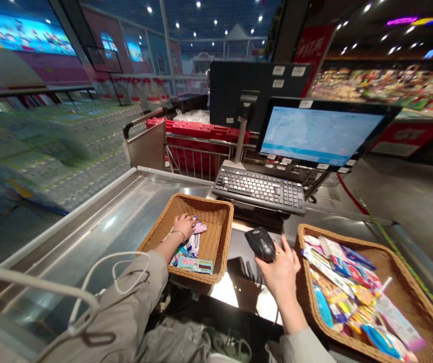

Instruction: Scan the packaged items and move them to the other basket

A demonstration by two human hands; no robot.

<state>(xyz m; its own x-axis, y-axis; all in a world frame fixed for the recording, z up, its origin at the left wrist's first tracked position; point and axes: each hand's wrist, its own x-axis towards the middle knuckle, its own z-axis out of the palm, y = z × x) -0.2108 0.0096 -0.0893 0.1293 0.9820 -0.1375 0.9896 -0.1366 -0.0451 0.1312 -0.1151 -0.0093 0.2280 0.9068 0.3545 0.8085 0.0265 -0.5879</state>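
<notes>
My left hand reaches down into a brown wicker basket. Its fingers are apart and lie over small packets; their tips are partly hidden. Beside them are a pink packet, a blue-and-white packet and a light-blue-and-pink packet. A black handheld barcode scanner is gripped in my right hand, held above the counter between two baskets. The second wicker basket, at the right, holds several colourful snack packets.
Behind the baskets are a black keyboard and a lit monitor. The metal counter has a raised edge at left. A pale cable loops by my left sleeve. A cart with red crates stands beyond.
</notes>
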